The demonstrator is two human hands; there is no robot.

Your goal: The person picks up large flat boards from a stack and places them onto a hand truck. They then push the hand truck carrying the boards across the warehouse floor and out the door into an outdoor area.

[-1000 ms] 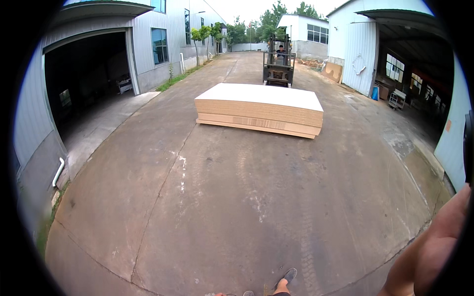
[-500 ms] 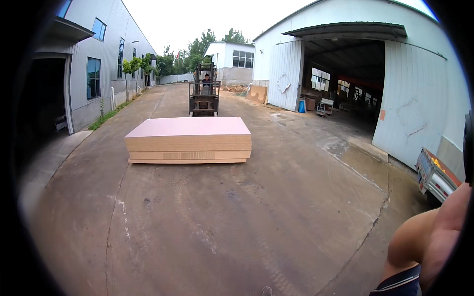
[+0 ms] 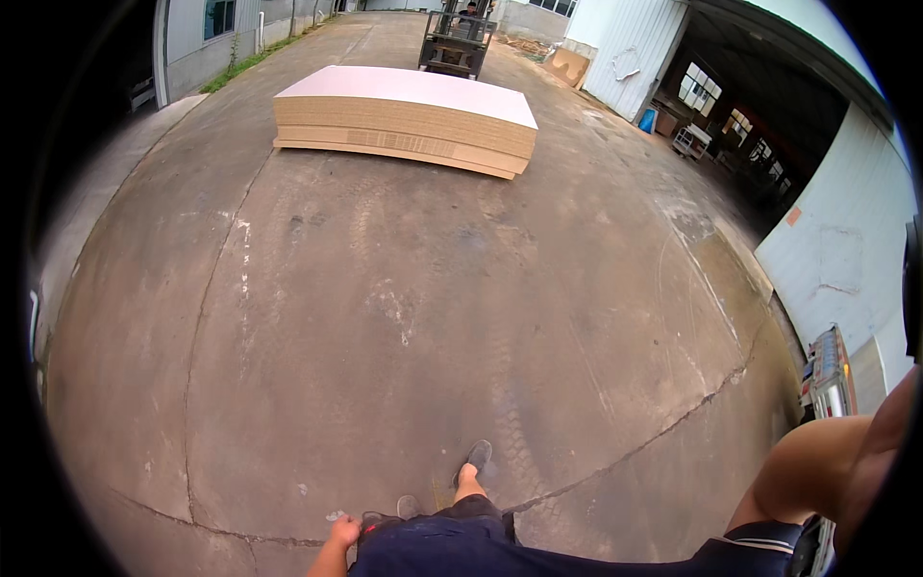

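Note:
My left hand (image 3: pixel 343 531) hangs low beside the left leg of my dark shorts (image 3: pixel 377 521), with a small red spot on the dark cloth next to it. Its fingers look curled, and what they may hold is too small to make out. My right arm (image 3: pixel 812 466) is bent and raised along the right rim, and its hand is outside the picture. Ahead on the concrete lies a long stack of boards (image 3: pixel 404 120) with a pale pink top and brown layered edges. Neither hand touches it.
Behind the stack stands a forklift (image 3: pixel 457 43) with a person in its seat. A wide doorway (image 3: pixel 760 106) with sliding metal doors opens at right. A small cargo vehicle (image 3: pixel 827 375) is parked near my right arm. Cracks run across the concrete yard (image 3: pixel 385 385).
The view has tipped downward and tilted, so the stack and forklift sit higher in it. My left hand, torso and feet have come into sight. My right arm stays raised.

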